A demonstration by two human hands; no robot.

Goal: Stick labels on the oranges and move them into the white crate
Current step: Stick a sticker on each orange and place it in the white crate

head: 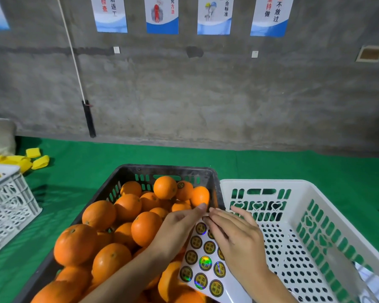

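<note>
The label sheet (206,261), a white backing carrying rows of round gold and shiny stickers, is hanging between the two hands above the near right corner of the black crate (162,169). The left hand (179,224) is reaching in over the fruit and pinching the sheet's top corner between thumb and fingertips. The right hand (239,232) is meeting it there, thumb and forefinger closing on the same upper edge while the other fingers are lying loosely spread; whether a sticker is lifting under them cannot be told. The oranges (146,228) are lying heaped in the black crate, and one at the back (184,190) is showing a dark round sticker on top. Just to the right, touching the black crate's side, the white crate (260,184) is sitting on the green table (96,156). Another white crate (9,204) is standing at the left edge, with yellow pieces (37,160) lying behind it. Posters (162,16) are hanging on the grey wall (228,95) beyond.
</note>
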